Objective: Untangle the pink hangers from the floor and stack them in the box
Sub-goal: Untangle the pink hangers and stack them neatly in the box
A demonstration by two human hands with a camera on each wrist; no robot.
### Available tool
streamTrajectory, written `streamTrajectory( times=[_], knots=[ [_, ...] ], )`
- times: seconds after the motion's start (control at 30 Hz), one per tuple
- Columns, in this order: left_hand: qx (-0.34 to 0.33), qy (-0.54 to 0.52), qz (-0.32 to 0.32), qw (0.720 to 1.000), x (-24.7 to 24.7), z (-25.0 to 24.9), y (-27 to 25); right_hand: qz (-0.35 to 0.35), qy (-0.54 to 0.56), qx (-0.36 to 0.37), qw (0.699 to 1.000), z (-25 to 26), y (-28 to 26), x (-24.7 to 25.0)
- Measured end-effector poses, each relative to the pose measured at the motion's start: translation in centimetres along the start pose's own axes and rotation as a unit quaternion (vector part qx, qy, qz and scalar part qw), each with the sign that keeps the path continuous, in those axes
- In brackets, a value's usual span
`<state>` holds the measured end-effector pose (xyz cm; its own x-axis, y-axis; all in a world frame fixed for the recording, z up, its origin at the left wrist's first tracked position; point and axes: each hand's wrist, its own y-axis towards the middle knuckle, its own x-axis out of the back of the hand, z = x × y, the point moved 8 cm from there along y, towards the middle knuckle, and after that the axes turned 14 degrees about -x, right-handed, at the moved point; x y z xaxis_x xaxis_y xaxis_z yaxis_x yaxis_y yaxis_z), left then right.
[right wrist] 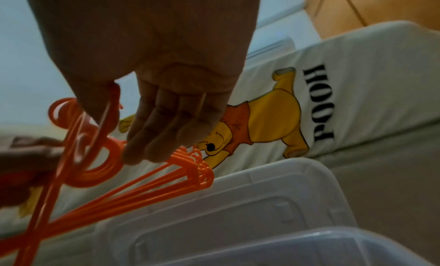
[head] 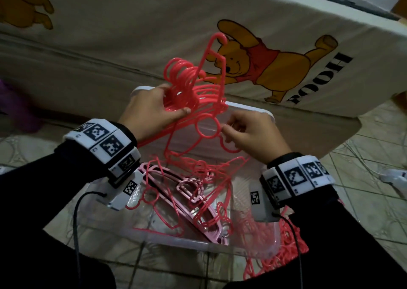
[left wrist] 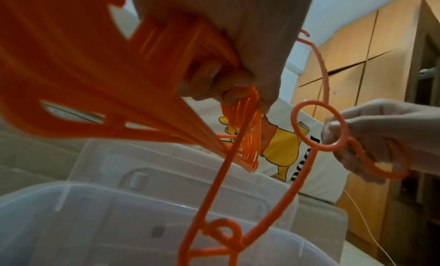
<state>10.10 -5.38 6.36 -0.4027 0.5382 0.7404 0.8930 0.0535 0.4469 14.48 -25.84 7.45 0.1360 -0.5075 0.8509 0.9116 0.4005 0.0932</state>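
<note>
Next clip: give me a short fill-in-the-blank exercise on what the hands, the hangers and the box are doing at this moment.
1. The left hand grips a bundle of ____ pink hangers.
2. The right hand pinches a single hanger by its ____-shaped loop.
3. Both hands are held above the clear plastic ____, which already holds hangers.
4. The sheet behind shows a yellow ____.

Missing words: stacked; ring; box; bear
</note>
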Motion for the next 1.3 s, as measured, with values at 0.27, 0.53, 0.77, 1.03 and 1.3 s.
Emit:
streamTrajectory(
  times=[0.27, 0.53, 0.77, 1.03, 1.3],
  knots=[
    [0.010, 0.004, 0.000, 1.000, 0.6, 0.4, 0.1, 0.082, 0.103, -0.037, 0.991, -1.9, 0.8, -1.6],
    [-0.011, -0.110, 0.061, 0.992, -1.5, 0.1, 0.2, 0.191, -0.003, 0.012, 0.982, -0.7, -1.1, -10.9],
    [-0.021, -0.084, 0.100, 0.991, -1.5, 0.1, 0.0, 0.115, 0.075, 0.030, 0.990, 0.1, -0.6, -12.8],
    [0.004, -0.065, 0.111, 0.992, -1.0, 0.5, -0.2, 0.137, -0.032, -0.002, 0.990, -2.1, 0.1, -11.5],
    [0.022, -0.100, 0.085, 0.991, -1.0, 0.8, 0.3, 0.136, 0.335, -0.115, 0.925, -0.6, 0.0, -9.8]
  ],
)
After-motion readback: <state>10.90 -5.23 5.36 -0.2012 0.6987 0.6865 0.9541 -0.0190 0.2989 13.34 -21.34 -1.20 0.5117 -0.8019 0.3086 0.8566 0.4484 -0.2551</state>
